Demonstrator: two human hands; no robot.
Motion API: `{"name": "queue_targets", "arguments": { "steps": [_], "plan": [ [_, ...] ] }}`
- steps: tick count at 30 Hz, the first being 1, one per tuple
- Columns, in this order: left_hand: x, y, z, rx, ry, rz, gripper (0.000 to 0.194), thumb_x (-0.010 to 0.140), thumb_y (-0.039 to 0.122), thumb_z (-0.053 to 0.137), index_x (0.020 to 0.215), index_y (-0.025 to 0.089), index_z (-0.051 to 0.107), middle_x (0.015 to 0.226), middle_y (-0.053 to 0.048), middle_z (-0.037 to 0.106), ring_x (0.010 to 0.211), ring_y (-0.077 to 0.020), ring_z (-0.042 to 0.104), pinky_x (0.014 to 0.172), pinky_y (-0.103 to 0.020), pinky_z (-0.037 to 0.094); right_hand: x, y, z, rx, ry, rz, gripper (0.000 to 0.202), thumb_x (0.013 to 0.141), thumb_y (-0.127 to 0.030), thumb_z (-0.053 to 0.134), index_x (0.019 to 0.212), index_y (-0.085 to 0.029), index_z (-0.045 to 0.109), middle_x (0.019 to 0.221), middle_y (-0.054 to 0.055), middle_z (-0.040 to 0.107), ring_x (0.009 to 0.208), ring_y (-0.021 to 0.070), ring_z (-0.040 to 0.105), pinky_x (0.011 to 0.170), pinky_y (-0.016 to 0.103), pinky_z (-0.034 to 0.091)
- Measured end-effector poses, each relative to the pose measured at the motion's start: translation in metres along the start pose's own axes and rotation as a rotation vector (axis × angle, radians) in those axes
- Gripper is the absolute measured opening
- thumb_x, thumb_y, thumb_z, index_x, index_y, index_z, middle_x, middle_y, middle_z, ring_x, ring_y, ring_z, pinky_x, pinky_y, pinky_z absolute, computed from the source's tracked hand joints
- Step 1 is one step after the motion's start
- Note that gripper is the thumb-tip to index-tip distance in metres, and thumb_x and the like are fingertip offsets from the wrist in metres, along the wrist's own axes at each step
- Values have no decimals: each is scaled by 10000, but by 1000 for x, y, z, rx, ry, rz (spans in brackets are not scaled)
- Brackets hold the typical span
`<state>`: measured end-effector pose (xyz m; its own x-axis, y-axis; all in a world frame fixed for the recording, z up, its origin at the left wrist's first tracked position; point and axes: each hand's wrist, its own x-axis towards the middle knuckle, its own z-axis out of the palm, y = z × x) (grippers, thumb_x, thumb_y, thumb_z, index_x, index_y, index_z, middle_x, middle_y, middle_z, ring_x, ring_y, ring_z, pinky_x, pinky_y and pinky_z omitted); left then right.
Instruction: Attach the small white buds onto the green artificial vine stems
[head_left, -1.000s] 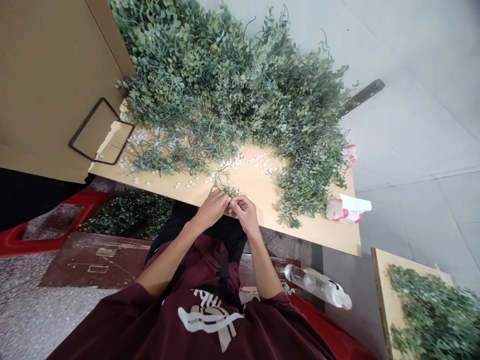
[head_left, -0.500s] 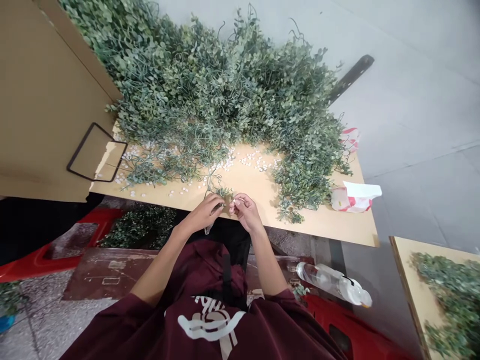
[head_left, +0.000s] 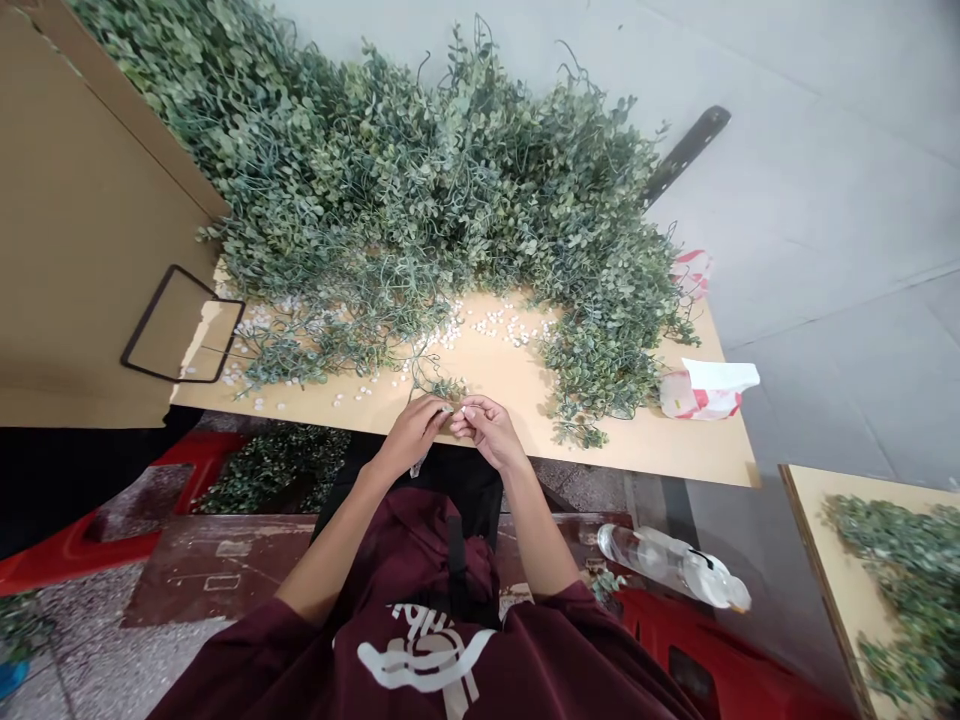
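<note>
At the table's near edge, my left hand (head_left: 412, 432) is closed, thumb and fingers pinched around the stem of an artificial leaf sprig (head_left: 444, 388). A small greenish tip shows at its fingertips, and the sprig's leaves lie just beyond the hand. My right hand (head_left: 489, 432) is close beside it, fingertips pinched on a tiny white piece (head_left: 463, 411). The fingertips of both hands nearly meet. Small white pieces (head_left: 514, 328) are scattered on the table (head_left: 495, 370) beyond my hands. A large heap of artificial greenery (head_left: 450, 190) covers the table's far side.
A cardboard box (head_left: 82, 230) and a black wire frame (head_left: 184, 325) are at the left. To the right lie a red-and-white packet (head_left: 705, 390) and a second board with greenery (head_left: 900, 590). A clear plastic bottle (head_left: 667, 565) lies below the table's right side, near a red stool (head_left: 720, 655).
My right hand has moved slightly left, bringing its fingertips closer to the left hand's. The whole view has shifted a little.
</note>
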<state>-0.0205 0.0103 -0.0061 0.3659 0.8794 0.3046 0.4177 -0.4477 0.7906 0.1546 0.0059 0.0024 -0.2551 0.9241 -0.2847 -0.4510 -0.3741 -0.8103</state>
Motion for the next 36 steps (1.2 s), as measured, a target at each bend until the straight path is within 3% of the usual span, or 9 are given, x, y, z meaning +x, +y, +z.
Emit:
{"name": "queue_targets", "arguments": {
  "steps": [12,28,36],
  "plan": [
    [-6,-9,2,52,23,96,266,1019,318,356,959,189,582,950,-82,650,929,-192,586,869,-349,473,1,-3,5,-122,-39,21,268,731,-386,803,835,-170,683,675,2,696,529,108,638,564,230,548],
    [-4,-9,1,99,-36,95,338,1026,338,331,988,181,628,927,-85,652,912,-207,577,858,-363,463,3,1,8,-289,73,-57,216,734,-375,778,784,-185,688,640,-19,620,508,88,521,524,227,436],
    [-5,-10,2,149,-50,103,366,1029,346,310,960,178,628,884,-78,625,874,-209,556,824,-358,446,4,2,8,-295,67,-46,203,747,-365,763,771,-186,671,631,-29,585,483,76,479,487,217,398]
  ]
}}
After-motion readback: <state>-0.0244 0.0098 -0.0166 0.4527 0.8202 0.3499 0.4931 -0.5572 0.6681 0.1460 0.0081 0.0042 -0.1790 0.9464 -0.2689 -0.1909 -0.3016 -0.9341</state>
